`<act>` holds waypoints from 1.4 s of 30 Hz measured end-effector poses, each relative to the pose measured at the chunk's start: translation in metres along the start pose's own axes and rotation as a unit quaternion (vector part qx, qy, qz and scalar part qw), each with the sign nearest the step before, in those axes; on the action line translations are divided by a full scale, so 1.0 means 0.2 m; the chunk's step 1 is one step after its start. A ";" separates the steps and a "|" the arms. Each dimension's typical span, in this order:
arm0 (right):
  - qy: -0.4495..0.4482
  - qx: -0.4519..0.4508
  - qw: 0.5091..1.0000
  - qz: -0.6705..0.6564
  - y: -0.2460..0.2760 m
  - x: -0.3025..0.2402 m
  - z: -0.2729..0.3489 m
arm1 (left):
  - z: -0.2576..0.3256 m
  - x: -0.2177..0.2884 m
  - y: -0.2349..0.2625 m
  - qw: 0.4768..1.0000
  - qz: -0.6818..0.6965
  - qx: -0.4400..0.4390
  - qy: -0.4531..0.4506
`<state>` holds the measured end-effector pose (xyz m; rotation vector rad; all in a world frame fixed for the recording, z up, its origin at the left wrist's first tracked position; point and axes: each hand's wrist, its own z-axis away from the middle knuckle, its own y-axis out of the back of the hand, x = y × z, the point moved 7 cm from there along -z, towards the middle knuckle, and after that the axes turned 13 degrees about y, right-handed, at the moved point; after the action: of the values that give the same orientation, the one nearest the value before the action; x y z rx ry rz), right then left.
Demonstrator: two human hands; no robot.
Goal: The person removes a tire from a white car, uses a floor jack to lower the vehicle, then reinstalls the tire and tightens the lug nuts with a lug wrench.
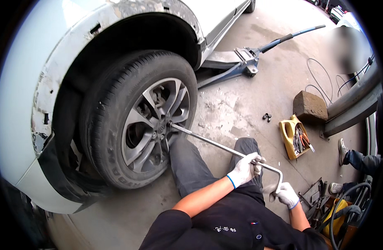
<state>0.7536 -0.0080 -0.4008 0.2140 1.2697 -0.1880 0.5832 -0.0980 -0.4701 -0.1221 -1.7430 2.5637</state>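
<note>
A long metal cranked lug wrench (212, 143) runs from the wheel's hub toward me, its far end at one of the lug nuts near the centre of the alloy wheel (149, 102). My left hand (245, 170), in a white work glove, is closed around the bar short of its bend. On the bent end of the wrench, my gloved right hand (287, 195) has its fingers wrapped round the handle. The black tire (112, 137) sits in the wheel arch of a white car (25, 108), whose arch edge is bare and scuffed. My knees are beside the wheel.
A blue floor jack (250, 62) reaches under the car. Right of me are small dark pieces (267, 117), a cut-open yellow jug (288, 135) of tools and a brown block (310, 106). Another person's shoe (342, 152) and a hose (334, 221) are at the right.
</note>
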 end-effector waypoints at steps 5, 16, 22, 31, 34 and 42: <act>-0.001 0.153 0.987 0.051 0.15 -0.11 -0.17 | 0.06 0.00 -0.03 0.999 -0.004 0.029 -0.016; -0.028 0.022 0.999 0.000 0.10 -0.02 -0.02 | 0.02 -0.02 0.02 1.000 -0.008 -0.005 -0.010; 0.100 0.175 0.977 -0.076 0.15 -0.23 -0.10 | 0.05 0.00 0.06 0.997 0.014 0.072 -0.017; 0.083 0.096 0.972 -0.200 0.08 -0.19 -0.05 | 0.04 0.00 0.10 0.998 0.031 0.048 -0.016; 0.033 0.122 0.992 0.023 0.14 -0.12 -0.17 | 0.05 0.02 0.09 0.999 0.034 0.037 -0.013; 0.113 0.158 0.977 -0.088 0.14 -0.24 -0.16 | 0.06 0.05 0.11 0.998 0.034 0.041 -0.032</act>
<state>0.7167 0.0292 -0.3618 0.4045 1.4820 -0.5323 0.5734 -0.1158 -0.4868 -0.0991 -1.6801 2.7128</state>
